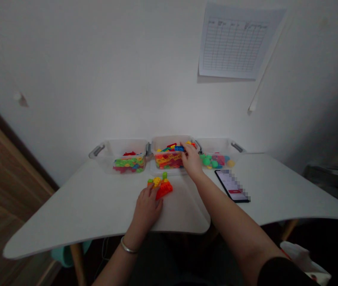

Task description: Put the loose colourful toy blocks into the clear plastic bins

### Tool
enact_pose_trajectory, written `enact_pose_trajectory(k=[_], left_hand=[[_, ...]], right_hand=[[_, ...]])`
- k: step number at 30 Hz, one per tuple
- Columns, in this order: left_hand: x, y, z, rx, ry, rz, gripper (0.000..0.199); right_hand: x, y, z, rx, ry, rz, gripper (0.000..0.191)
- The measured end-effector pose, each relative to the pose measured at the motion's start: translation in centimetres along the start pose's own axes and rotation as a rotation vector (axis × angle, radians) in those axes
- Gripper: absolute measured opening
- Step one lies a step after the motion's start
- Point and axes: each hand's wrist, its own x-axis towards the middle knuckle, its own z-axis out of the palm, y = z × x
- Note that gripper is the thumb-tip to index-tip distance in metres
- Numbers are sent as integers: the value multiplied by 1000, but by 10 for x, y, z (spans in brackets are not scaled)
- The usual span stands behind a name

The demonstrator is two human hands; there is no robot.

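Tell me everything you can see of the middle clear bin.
The middle bin is a rectangular clear plastic tub with no lid on, standing on the white table between two similar tubs, touching or nearly touching them. It holds loose interlocking bricks in red, yellow, orange, blue and green. The right hand's fingers reach in over its right side.

Three clear plastic bins stand side by side at the back of the desk, nearly touching, so they can be entered only over their rims. The right hand is inside the middle bin, its forearm crossing the desk. A stack of bricks under the left hand stands in front of that bin, and a phone blocks the way to the right bin. The hands could pass over the desk toward the lower left or far right of the frame.
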Motion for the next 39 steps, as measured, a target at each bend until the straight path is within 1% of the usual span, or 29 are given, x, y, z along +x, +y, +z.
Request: enact_pose_trajectory(k=[3, 7, 14, 19, 25, 29, 32, 35, 37, 39], left_hand=[[0, -1, 1, -8, 14, -1, 40], [-1, -2, 1, -9, 24, 12, 40], [0, -3, 2, 10, 10, 13, 39], [0, -2, 1, 21, -1, 10, 40], [0, -1, -1, 7, -10, 11, 40], [0, 0, -1, 9, -5, 9, 40], [0, 0, -1, 2, 5, 10, 40], [0, 0, 0, -4, 7, 15, 40], [0, 0, 0, 4, 7, 15, 40], [0, 0, 0, 14, 12, 15, 41]], right_hand=[[-2, 3, 6, -41, -58, -10, 53], [-4, 0, 9, -135, -87, -42, 50], [8, -10, 6, -244, -41, -33, 46], [10, -15, 9, -314, -145, -70, 49], [2, -17, 17, -326, -219, -42, 65], [-1, -11, 17, -310, -254, -73, 63], [-3, -6, 16, -250, -215, -96, 63], [-9, -5, 15, -161, -106, -102, 62], [-17, -8, 16, -108, -26, -111, 62], [-32, -11, 19, -61, 6, -134, 60]])
